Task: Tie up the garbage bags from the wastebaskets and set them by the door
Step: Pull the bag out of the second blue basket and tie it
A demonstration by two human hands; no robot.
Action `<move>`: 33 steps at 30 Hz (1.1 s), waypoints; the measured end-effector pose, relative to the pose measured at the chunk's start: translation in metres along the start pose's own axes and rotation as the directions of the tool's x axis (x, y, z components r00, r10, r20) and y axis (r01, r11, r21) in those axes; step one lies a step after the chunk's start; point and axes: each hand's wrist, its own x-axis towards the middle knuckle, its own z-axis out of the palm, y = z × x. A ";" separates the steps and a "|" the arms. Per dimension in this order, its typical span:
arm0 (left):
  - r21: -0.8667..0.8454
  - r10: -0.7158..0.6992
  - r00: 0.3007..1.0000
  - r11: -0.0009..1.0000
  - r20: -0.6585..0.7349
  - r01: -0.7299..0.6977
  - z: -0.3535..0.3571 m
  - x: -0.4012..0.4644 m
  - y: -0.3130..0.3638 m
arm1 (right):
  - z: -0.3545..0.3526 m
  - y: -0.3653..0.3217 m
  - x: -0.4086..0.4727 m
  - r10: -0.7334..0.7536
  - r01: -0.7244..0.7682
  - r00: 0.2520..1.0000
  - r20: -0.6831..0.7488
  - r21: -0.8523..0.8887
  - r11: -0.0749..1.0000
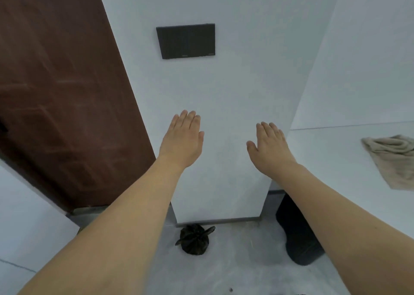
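the tied garbage bag (194,239) sits upright on the grey floor (235,270), its gathered neck at the top and two knot tails sticking out sideways, one toward the upper right, the other toward the lower left; that tail-to-tail line is its long axis. it is small, black, crinkled and rounded, with folds running in to the knot. it lies well below and nearer than the fingertips of both hands, roughly under the gap between them, touching or just short of the base of the white wall (219,97), with the brown door (62,88) off beyond the left hand's side. the left hand (182,141) and the right hand (267,147) are both raised palms down, fingers straight and together, holding nothing.
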 end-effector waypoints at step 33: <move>-0.432 0.849 0.513 0.419 -0.126 -0.799 -0.048 -0.134 0.559 | -0.091 0.339 -0.470 0.880 -0.897 0.426 -0.210 0.032 0.442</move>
